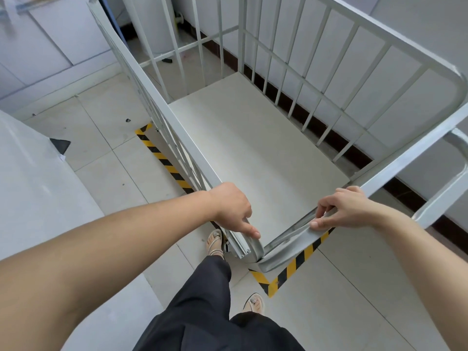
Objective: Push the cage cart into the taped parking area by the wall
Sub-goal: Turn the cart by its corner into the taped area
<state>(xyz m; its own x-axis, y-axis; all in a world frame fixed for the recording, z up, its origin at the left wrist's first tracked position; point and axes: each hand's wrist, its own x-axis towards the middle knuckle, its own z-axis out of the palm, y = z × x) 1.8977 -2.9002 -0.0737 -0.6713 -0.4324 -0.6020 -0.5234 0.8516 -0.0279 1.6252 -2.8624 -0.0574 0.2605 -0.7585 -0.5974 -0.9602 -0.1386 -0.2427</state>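
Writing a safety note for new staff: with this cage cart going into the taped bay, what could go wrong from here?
The sandalled left foot stands right beside the near corner of the cage cart; a wheel could catch bare toes. The cart's right side runs close to the wall and may scrape it. Its near end sits over the tape, so it may park outside the line.

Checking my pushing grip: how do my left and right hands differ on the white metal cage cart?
The left hand lies on the side rail of the white metal cage cart, one digit stretched toward the rounded corner, other fingers hidden; the right hand pinches the near end rail, thumb in front, fingers curled over. The left shows its back; the right, thumb and fingertips. Both are bare, near the same corner.
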